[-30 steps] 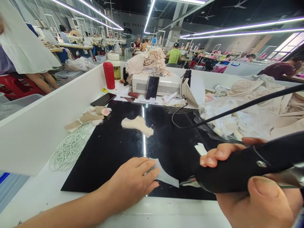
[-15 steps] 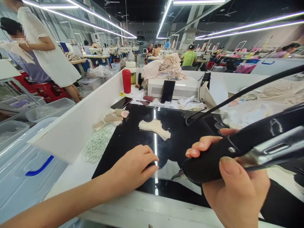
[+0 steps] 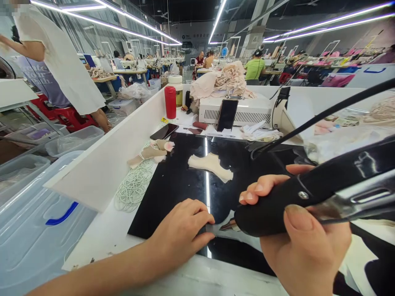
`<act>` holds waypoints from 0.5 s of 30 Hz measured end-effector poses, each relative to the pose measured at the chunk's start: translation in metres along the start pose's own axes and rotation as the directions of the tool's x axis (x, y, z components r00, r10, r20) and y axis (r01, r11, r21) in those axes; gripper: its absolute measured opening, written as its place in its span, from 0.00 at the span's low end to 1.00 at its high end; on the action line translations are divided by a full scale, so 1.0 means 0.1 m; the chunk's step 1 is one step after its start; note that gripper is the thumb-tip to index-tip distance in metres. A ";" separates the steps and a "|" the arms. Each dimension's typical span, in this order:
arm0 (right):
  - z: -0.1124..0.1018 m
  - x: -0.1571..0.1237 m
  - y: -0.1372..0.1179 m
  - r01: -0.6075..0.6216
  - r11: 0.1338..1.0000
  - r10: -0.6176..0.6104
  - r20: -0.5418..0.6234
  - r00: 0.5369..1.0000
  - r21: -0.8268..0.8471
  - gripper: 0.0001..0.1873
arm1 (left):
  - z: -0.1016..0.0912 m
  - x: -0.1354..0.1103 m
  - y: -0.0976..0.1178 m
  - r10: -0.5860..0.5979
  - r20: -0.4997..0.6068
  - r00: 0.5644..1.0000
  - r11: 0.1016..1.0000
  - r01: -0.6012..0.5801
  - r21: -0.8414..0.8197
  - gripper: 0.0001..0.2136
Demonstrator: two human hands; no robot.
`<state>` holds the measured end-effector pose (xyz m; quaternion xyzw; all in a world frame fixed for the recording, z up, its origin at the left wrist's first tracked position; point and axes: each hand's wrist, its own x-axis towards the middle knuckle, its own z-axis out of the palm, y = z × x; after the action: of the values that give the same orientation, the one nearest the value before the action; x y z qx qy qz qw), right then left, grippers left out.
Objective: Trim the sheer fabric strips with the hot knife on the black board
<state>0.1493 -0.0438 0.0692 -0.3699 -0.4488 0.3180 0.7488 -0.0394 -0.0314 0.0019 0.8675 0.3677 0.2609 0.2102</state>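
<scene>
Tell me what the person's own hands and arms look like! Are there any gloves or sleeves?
The left hand is bare, with no glove, and I see no ring on it. The left forearm has no sleeve, watch or bracelet on the part that shows. The right hand is gloveless too, with a broad thumbnail. The right forearm is out of view.

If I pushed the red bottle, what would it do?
The red bottle might tip, being tall and narrow. Once down, it would probably roll, since its sides look round. I can't tell its weight: its contents are hidden.
</scene>
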 end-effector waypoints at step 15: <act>0.03 -0.05 0.07 -0.006 0.998 0.002 0.067 0.998 0.064 0.22 | -0.01 -0.02 0.09 0.008 -0.005 1.000 0.999 -0.007 0.045 0.03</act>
<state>0.1433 -0.0433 0.0627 -0.3357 -0.4626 0.3459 0.7441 -0.0360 -0.0387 0.0069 0.8726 0.3707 0.2558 0.1887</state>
